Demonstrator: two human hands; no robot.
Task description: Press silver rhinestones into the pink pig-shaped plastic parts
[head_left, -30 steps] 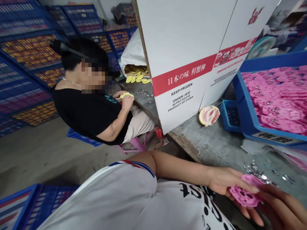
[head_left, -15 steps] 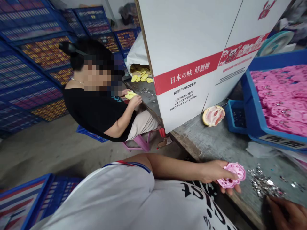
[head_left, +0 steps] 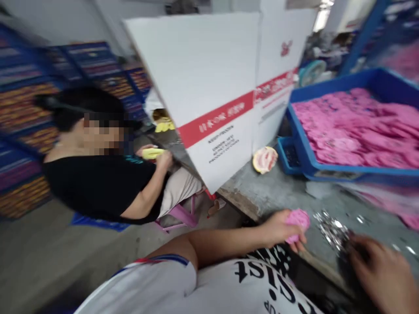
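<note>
My left hand [head_left: 278, 227] is closed on a flat pink piece with a scalloped edge [head_left: 300, 221], thumb on top and fingers beneath. It is held just over the front edge of the grey table [head_left: 262, 194]. To the right of it lies a small heap of shiny silver bits [head_left: 333, 230]. At the heap's near right side is my right hand [head_left: 384, 268], its fingertips bent together and touching or almost touching the bits. Blur hides whether a bit is between those fingers.
A blue crate [head_left: 327, 172] full of pink pieces [head_left: 360, 131] stands behind, with a small blue bin [head_left: 288, 152] beside it. Half a cut fruit [head_left: 265, 160] lies near a white carton panel [head_left: 209, 78]. Left of that, a seated co-worker [head_left: 98, 183] holds a yellow piece [head_left: 152, 153].
The view has swung up and to the right, so things appear shifted left. My left hand still holds the pink piece, and my right hand stays by the silver bits.
</note>
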